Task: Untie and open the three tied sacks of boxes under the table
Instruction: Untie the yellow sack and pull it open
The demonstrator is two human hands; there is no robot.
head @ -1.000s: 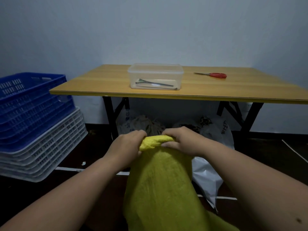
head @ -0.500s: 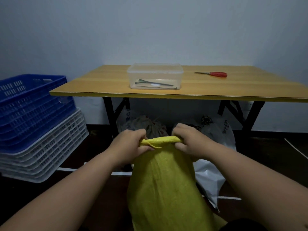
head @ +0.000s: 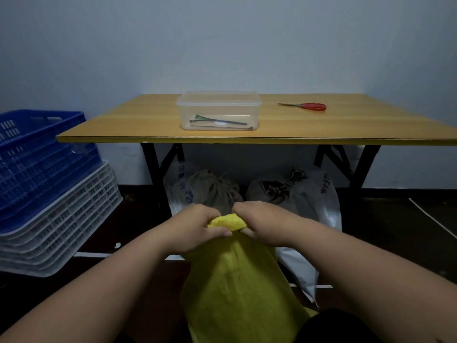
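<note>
A person's left hand and right hand both grasp the bunched top of a yellow woven sack standing on the near floor. Behind it, two more sacks sit under a wooden table holding a clear plastic box and red scissors. Stacked crates stand left.

Plain yellow sack. Red-handled scissors on tan wood-grain counter. Clear box. Blue lattice crate above white crates. Whitish printed bags beneath.
</note>
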